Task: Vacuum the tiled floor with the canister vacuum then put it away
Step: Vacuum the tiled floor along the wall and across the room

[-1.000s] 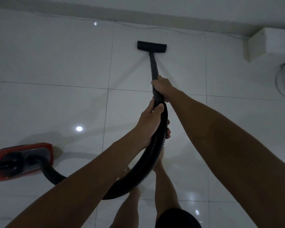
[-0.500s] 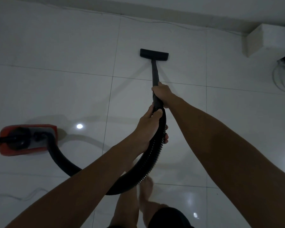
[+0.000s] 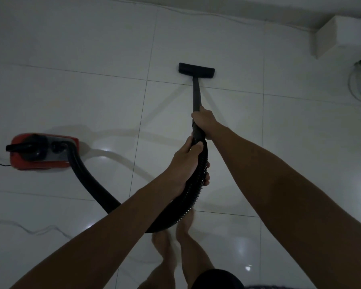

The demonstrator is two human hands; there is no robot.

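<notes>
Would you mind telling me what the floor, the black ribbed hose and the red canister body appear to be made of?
White tiled floor: probably glazed ceramic or porcelain, glossy; it mirrors lights and shows grout lines.
Black ribbed hose: likely flexible plastic, matte; its ridges bend through a curve.
Red canister body: seemingly moulded hard plastic with a slight sheen; dim light leaves this uncertain.
</notes>
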